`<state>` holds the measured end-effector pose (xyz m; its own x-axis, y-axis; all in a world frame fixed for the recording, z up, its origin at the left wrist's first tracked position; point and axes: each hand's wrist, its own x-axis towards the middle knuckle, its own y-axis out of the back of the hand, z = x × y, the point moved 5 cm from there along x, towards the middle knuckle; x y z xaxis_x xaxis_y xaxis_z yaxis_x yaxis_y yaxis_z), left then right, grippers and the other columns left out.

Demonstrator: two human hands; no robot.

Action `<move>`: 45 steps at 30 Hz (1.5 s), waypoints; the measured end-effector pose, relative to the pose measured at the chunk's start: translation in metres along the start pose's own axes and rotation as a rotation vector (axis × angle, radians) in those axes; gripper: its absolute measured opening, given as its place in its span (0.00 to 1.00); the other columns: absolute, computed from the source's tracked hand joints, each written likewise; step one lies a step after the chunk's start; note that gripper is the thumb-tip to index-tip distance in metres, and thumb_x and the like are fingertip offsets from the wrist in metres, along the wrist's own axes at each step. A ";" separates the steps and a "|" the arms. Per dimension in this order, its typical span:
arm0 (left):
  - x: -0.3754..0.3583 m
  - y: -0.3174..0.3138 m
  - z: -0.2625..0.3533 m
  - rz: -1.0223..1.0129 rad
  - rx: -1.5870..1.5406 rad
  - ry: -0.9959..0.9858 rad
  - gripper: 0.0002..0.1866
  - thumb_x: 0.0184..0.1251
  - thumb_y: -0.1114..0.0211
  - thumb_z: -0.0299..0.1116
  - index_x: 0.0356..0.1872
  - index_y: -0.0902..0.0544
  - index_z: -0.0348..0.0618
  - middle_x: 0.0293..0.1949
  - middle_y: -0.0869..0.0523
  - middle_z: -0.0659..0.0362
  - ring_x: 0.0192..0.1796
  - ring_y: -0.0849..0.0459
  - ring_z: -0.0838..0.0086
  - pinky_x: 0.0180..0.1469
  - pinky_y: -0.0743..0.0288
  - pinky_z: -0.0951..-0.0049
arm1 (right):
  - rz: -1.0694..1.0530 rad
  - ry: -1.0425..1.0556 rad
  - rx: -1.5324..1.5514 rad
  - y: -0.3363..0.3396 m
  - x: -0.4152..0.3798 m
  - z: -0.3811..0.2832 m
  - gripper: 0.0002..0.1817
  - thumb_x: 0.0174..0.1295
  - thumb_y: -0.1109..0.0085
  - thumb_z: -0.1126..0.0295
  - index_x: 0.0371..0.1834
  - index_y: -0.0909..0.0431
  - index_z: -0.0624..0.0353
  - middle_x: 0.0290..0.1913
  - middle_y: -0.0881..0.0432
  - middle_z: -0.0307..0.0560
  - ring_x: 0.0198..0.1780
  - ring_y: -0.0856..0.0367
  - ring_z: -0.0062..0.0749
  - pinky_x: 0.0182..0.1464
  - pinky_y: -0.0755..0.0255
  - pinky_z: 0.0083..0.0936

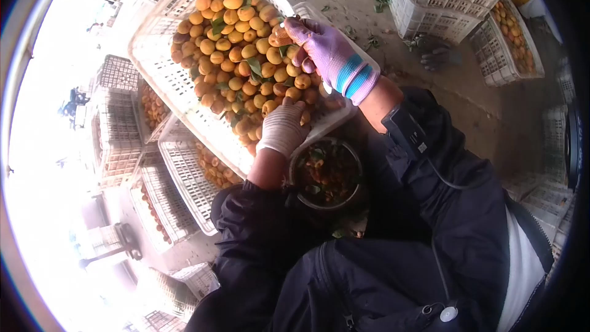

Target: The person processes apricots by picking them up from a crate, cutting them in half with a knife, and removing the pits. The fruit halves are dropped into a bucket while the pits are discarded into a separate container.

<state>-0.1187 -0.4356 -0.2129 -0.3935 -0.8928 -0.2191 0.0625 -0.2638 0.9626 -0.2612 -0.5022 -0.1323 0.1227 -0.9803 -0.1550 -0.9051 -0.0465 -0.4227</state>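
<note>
Head view: in the crate [157,71], likely soft, light fruits [235,55] are being touched by the left hand [283,128]; the right hand [330,54] is being held apart, farther right, grips unclear; gentle side-cupping is being favoured.

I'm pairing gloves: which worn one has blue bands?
The purple glove on the right hand; the left hand wears a whitish glove without blue bands.

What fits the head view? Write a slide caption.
White-gloved left hand and purple-gloved right hand at a white crate of orange fruit.
</note>
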 end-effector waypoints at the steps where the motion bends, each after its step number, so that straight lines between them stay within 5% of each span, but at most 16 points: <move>1: -0.003 0.001 -0.007 0.003 0.002 0.004 0.25 0.52 0.29 0.42 0.52 0.19 0.44 0.52 0.21 0.47 0.48 0.16 0.54 0.51 0.20 0.59 | -0.011 -0.013 -0.031 -0.001 -0.001 -0.001 0.21 0.68 0.41 0.49 0.49 0.20 0.57 0.25 0.22 0.34 0.18 0.31 0.13 0.19 0.37 0.14; 3: -0.012 0.011 -0.027 0.195 -0.348 0.000 0.26 0.56 0.28 0.40 0.56 0.22 0.43 0.50 0.19 0.51 0.46 0.15 0.60 0.49 0.19 0.64 | -0.031 -0.028 -0.060 -0.005 -0.007 -0.001 0.21 0.68 0.41 0.49 0.48 0.20 0.58 0.26 0.22 0.34 0.19 0.30 0.13 0.19 0.36 0.13; 4: -0.013 -0.008 -0.050 0.099 -0.989 0.106 0.26 0.61 0.29 0.37 0.59 0.24 0.41 0.49 0.19 0.55 0.45 0.16 0.68 0.48 0.20 0.71 | -0.062 -0.029 -0.046 -0.009 -0.012 -0.004 0.21 0.69 0.41 0.50 0.47 0.20 0.58 0.28 0.21 0.34 0.20 0.29 0.13 0.20 0.36 0.13; 5: -0.027 0.027 -0.040 0.090 -1.232 0.176 0.24 0.67 0.34 0.33 0.62 0.27 0.41 0.48 0.19 0.57 0.43 0.17 0.72 0.44 0.20 0.77 | -0.094 -0.028 -0.034 -0.015 -0.016 -0.004 0.21 0.69 0.41 0.50 0.46 0.20 0.59 0.29 0.20 0.34 0.21 0.28 0.13 0.20 0.35 0.13; 9: -0.059 0.082 -0.058 0.488 -1.633 0.109 0.30 0.65 0.33 0.30 0.67 0.34 0.40 0.51 0.20 0.56 0.44 0.18 0.75 0.47 0.22 0.75 | -0.185 -0.086 -0.103 -0.038 -0.033 0.000 0.20 0.69 0.41 0.52 0.46 0.20 0.60 0.33 0.18 0.35 0.23 0.26 0.13 0.23 0.33 0.12; 14: -0.067 0.069 -0.073 0.526 -1.956 -0.046 0.25 0.65 0.34 0.29 0.62 0.31 0.49 0.54 0.21 0.55 0.55 0.19 0.65 0.60 0.23 0.65 | -0.335 -0.043 -0.198 -0.071 -0.043 0.039 0.22 0.70 0.42 0.50 0.47 0.21 0.61 0.30 0.21 0.32 0.26 0.27 0.10 0.28 0.29 0.13; 17: -0.069 0.059 -0.078 0.566 -2.048 0.008 0.20 0.64 0.33 0.27 0.55 0.29 0.49 0.55 0.21 0.55 0.56 0.19 0.64 0.62 0.24 0.63 | -0.328 -0.032 -0.294 -0.078 -0.044 0.048 0.21 0.71 0.44 0.50 0.47 0.21 0.59 0.31 0.21 0.32 0.27 0.27 0.09 0.29 0.30 0.12; 19: -0.068 0.055 -0.085 0.559 -1.972 -0.053 0.18 0.72 0.39 0.32 0.60 0.30 0.47 0.58 0.24 0.52 0.60 0.23 0.64 0.63 0.25 0.65 | -0.355 -0.052 -0.243 -0.082 -0.039 0.053 0.20 0.71 0.44 0.50 0.46 0.21 0.58 0.31 0.20 0.32 0.27 0.27 0.09 0.28 0.31 0.12; 23: -0.068 0.061 -0.087 0.561 -1.797 0.007 0.27 0.72 0.37 0.44 0.65 0.33 0.45 0.59 0.25 0.50 0.62 0.23 0.60 0.64 0.25 0.62 | -0.381 -0.098 -0.079 -0.093 -0.034 0.056 0.18 0.72 0.45 0.50 0.44 0.21 0.55 0.30 0.20 0.32 0.25 0.26 0.10 0.26 0.33 0.11; 26: -0.068 0.061 -0.091 0.331 -1.790 0.020 0.34 0.72 0.38 0.49 0.70 0.36 0.40 0.61 0.25 0.51 0.60 0.21 0.64 0.63 0.24 0.63 | -0.372 -0.113 -0.082 -0.098 -0.030 0.056 0.17 0.72 0.45 0.51 0.43 0.22 0.55 0.29 0.21 0.32 0.24 0.26 0.11 0.25 0.35 0.10; 31: -0.074 0.069 -0.098 0.403 -1.645 0.033 0.32 0.70 0.34 0.45 0.69 0.32 0.41 0.59 0.22 0.55 0.58 0.21 0.70 0.58 0.23 0.68 | -0.316 -0.112 -0.186 -0.104 -0.026 0.059 0.18 0.71 0.44 0.51 0.45 0.21 0.56 0.28 0.24 0.28 0.24 0.30 0.09 0.26 0.36 0.11; 34: -0.079 0.069 -0.108 0.550 -1.634 0.111 0.29 0.67 0.30 0.36 0.67 0.29 0.42 0.53 0.20 0.59 0.54 0.21 0.76 0.56 0.25 0.73 | -0.311 0.117 -0.314 -0.105 -0.019 0.064 0.18 0.71 0.43 0.51 0.43 0.20 0.57 0.27 0.27 0.26 0.26 0.33 0.08 0.27 0.37 0.11; 37: -0.076 0.062 -0.116 0.563 -1.659 0.109 0.29 0.64 0.29 0.28 0.65 0.30 0.42 0.50 0.21 0.60 0.47 0.21 0.78 0.49 0.23 0.78 | -0.345 0.069 -0.436 -0.105 -0.024 0.063 0.19 0.71 0.43 0.51 0.42 0.21 0.57 0.27 0.28 0.25 0.27 0.35 0.08 0.30 0.37 0.12; 41: -0.082 0.068 -0.116 0.649 -1.666 0.150 0.30 0.63 0.27 0.29 0.64 0.30 0.39 0.50 0.20 0.58 0.47 0.20 0.77 0.47 0.21 0.76 | -0.393 0.175 -0.547 -0.108 -0.030 0.065 0.18 0.72 0.45 0.52 0.41 0.22 0.58 0.27 0.28 0.30 0.28 0.34 0.13 0.32 0.34 0.16; 42: -0.084 0.066 -0.118 0.599 -1.639 0.170 0.27 0.67 0.31 0.34 0.64 0.28 0.40 0.53 0.19 0.58 0.53 0.19 0.74 0.55 0.24 0.75 | -0.412 0.174 -0.571 -0.108 -0.032 0.062 0.18 0.72 0.43 0.55 0.42 0.22 0.61 0.28 0.23 0.36 0.30 0.27 0.17 0.34 0.30 0.20; 45: -0.087 0.072 -0.115 0.597 -1.734 0.105 0.26 0.67 0.31 0.36 0.64 0.28 0.42 0.53 0.20 0.58 0.52 0.19 0.74 0.54 0.24 0.74 | -0.398 0.349 -0.696 -0.110 -0.037 0.055 0.17 0.71 0.42 0.57 0.43 0.23 0.64 0.31 0.18 0.44 0.33 0.20 0.22 0.37 0.26 0.23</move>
<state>0.0254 -0.4193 -0.1428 0.0819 -0.9964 -0.0232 0.9478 0.0851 -0.3073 -0.1436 -0.4502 -0.1289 0.4542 -0.8636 0.2187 -0.8784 -0.3933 0.2714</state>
